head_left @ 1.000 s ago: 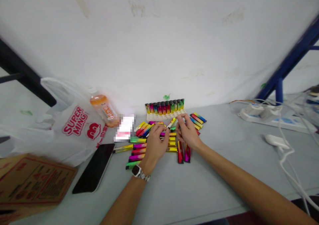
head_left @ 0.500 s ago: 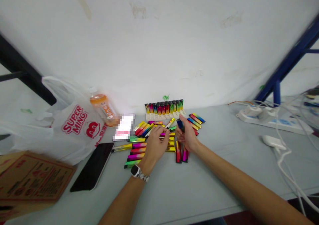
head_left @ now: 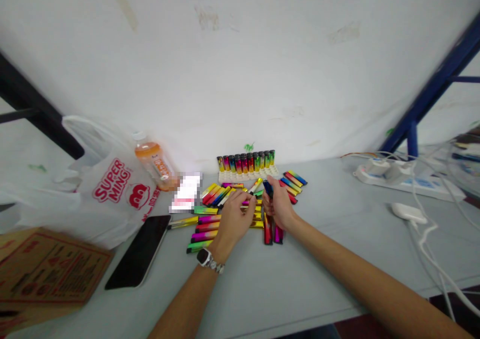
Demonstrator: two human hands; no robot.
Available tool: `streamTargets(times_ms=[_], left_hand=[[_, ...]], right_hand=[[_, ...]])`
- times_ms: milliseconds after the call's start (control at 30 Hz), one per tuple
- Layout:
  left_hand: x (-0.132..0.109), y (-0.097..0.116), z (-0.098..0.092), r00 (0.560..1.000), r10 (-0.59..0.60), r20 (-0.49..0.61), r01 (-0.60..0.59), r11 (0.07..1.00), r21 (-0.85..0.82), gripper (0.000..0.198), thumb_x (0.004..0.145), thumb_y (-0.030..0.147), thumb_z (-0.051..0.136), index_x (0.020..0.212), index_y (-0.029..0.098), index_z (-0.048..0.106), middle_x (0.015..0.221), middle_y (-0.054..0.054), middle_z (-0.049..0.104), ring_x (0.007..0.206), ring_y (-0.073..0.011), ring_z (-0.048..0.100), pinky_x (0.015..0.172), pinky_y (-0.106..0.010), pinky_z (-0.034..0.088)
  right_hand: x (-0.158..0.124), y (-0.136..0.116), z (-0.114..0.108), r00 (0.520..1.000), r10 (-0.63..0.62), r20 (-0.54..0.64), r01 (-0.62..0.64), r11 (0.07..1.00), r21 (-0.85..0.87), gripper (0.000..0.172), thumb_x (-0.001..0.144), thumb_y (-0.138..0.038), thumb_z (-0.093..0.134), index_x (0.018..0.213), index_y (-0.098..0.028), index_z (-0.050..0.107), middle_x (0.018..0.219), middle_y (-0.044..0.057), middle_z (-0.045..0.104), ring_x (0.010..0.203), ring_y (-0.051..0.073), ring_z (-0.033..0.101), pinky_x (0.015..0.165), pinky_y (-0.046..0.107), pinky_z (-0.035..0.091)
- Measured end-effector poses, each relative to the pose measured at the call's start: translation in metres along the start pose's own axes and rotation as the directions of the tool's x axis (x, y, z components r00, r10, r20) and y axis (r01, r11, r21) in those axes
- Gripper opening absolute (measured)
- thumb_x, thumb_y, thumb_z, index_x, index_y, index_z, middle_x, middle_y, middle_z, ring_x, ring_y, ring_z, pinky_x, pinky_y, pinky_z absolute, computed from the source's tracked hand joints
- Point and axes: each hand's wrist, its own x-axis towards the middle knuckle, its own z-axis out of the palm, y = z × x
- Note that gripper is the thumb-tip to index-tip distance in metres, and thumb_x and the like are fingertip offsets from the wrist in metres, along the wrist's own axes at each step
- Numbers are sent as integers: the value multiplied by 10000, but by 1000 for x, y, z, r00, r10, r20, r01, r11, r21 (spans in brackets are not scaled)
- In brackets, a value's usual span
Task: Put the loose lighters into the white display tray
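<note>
My right hand (head_left: 279,204) is wrapped round a dark blue lighter (head_left: 267,188), its top end showing above the fingers. My left hand (head_left: 237,214) hovers over the loose lighters with its fingers curled towards the thumb; whether anything is between them is hidden. Beneath and around both hands lie several shiny lighters (head_left: 204,236) in pink, green, red and gold. Two more lighters (head_left: 267,231) lie just below my right hand. At the back, a row of upright lighters (head_left: 245,164) with black tops stands in a white holder (head_left: 227,177).
To the left are a black phone (head_left: 138,253), a cardboard box (head_left: 52,274), a white plastic bag (head_left: 93,199), an orange drink bottle (head_left: 152,159) and a blurred white item (head_left: 186,191). A power strip (head_left: 408,181) with cables and a white plug (head_left: 408,213) lies at the right.
My right hand has tipped slightly and moved a little left and down, with the lighter still in it. My left hand has hardly moved.
</note>
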Motion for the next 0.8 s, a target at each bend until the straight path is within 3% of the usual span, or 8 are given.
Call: streamTargets(times_ms=[100, 200, 467, 800], left_hand=[[0, 0, 0, 1000, -3, 5, 3, 1000, -5, 196, 940, 248, 511, 770, 198, 595, 819, -32, 626, 864, -195, 597, 764, -313, 470], [0, 0, 0, 1000, -15, 17, 15, 1000, -9, 200, 943, 251, 507, 775, 196, 600, 813, -31, 618, 859, -192, 593, 764, -312, 471], [0, 0, 1, 1000, -12, 25, 12, 1000, -10, 200, 941, 261, 510, 778, 200, 607, 815, -34, 628, 873, -196, 595, 750, -309, 476], [0, 0, 2, 1000, -3, 26, 3, 1000, 2, 227, 948, 281, 503, 759, 203, 601, 802, -35, 626, 864, -199, 592, 746, -315, 472]], right_hand=[[-2, 0, -1, 998, 52, 30, -55, 994, 97, 610, 801, -716, 512, 495, -196, 429, 395, -87, 224, 352, 47, 176, 378, 212, 97], [-2, -1, -3, 997, 25, 80, -35, 992, 125, 638, 805, -736, 510, 492, -181, 472, 391, -81, 232, 357, 48, 193, 389, 214, 106], [-2, -2, -3, 999, 25, 21, -27, 995, 92, 679, 817, -753, 473, 422, -206, 390, 385, -62, 206, 344, 55, 191, 381, 233, 108], [0, -1, 2, 997, 30, -65, -23, 995, 96, 579, 839, -628, 484, 442, -234, 336, 343, -62, 241, 309, 66, 180, 350, 242, 112]])
